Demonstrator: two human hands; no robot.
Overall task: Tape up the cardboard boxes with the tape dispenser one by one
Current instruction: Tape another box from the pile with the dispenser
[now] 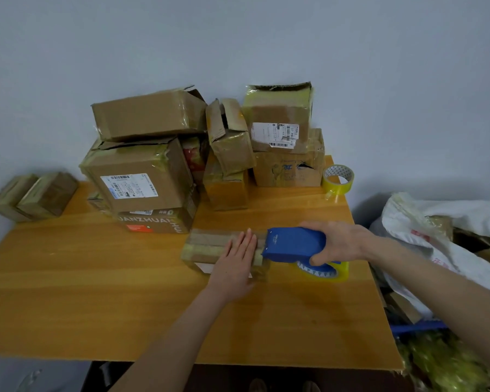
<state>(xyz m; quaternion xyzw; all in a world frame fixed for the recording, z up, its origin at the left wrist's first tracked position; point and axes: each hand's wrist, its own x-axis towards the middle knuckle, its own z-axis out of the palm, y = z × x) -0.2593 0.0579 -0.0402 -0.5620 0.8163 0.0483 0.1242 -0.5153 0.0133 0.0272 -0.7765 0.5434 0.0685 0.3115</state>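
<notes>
Curled round the blue plastic tape dispenser (294, 244), the right hand (341, 244) holds the dispenser's front edge at the right end of the small flat brown cardboard box (210, 244), probably to run tape along its top. Fingers straight, the left hand (235, 260) presses flat on the box, likely steadying it on the orange wooden table (96, 278).

Dim, soft (perhaps motion-blurred), edges warped

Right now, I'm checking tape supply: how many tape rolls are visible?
2. A loose roll stands at the table's far right edge; a second roll sits in the blue dispenser the right hand grips. Boxes may hide more.
</notes>
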